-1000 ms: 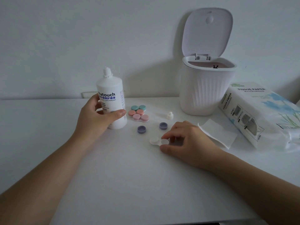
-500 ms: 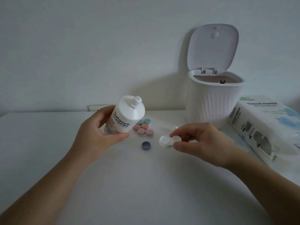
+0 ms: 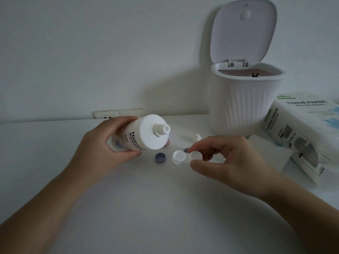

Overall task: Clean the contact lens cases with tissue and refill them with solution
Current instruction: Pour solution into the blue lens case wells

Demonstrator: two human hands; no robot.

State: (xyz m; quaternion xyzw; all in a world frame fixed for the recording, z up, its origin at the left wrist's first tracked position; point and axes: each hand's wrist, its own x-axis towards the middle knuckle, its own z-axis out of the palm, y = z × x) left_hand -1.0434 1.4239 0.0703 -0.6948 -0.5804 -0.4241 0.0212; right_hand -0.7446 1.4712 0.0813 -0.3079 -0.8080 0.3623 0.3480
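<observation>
Head view. My left hand (image 3: 102,149) grips the solution bottle (image 3: 141,134), tilted, uncapped nozzle toward the lens case. My right hand (image 3: 231,160) pinches the white lens case (image 3: 186,157) above the worktop (image 3: 146,208), both wells uncovered. Purple cap (image 3: 160,157) on the worktop between my hands; a second one mostly hidden behind the case. Small white bottle cap (image 3: 197,137) beyond. Lidded bin (image 3: 245,105), open, at rear. Tissue pack (image 3: 302,132) at right, folded tissue (image 3: 271,153) beside it.
</observation>
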